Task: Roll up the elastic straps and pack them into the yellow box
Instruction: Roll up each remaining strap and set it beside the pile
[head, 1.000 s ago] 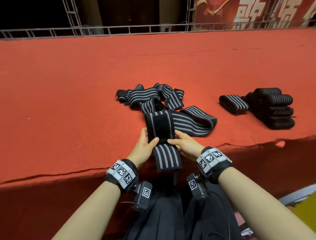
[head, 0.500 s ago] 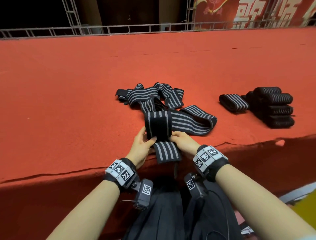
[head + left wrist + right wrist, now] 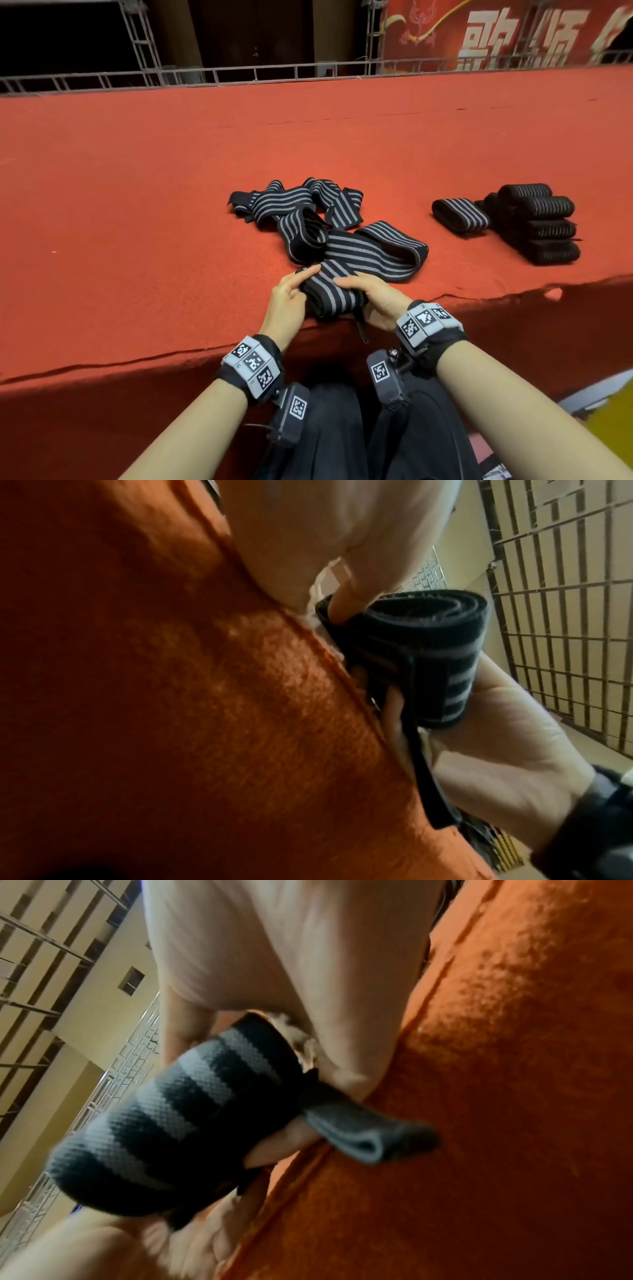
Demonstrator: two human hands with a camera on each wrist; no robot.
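Since a second ago the strap's near end has gone from standing upright between the hands, its black patch showing, to lying folded over into a short, thick roll (image 3: 334,294) at the tabletop's (image 3: 137,205) near edge. Both hands now lie lower, on the roll.

Left fingers (image 3: 301,275) are curled at the roll's 9 o'clock end, forefinger laid over the top, and the left wrist view shows a fingertip tucked into the spiral; this probably keeps the core from springing open. Right hand (image 3: 373,301) grips the 3 o'clock end, thumb across the stripes, likely to square the edges. A thin loop (image 3: 359,329) dangles off the edge at 6 o'clock.

From the roll, the unrolled length (image 3: 373,253) runs toward 1 o'clock and doubles back, feeding in as slack. Beyond it, at 12 o'clock, lies a tangle of loose straps (image 3: 294,205) within reach. At 2 o'clock, well apart, finished rolls (image 3: 544,222) sit stacked, one more (image 3: 460,214) just beside them, seemingly staged for packing together. A yellow patch (image 3: 613,431) at the frame's 4 o'clock corner may be the box, though too little shows to tell.
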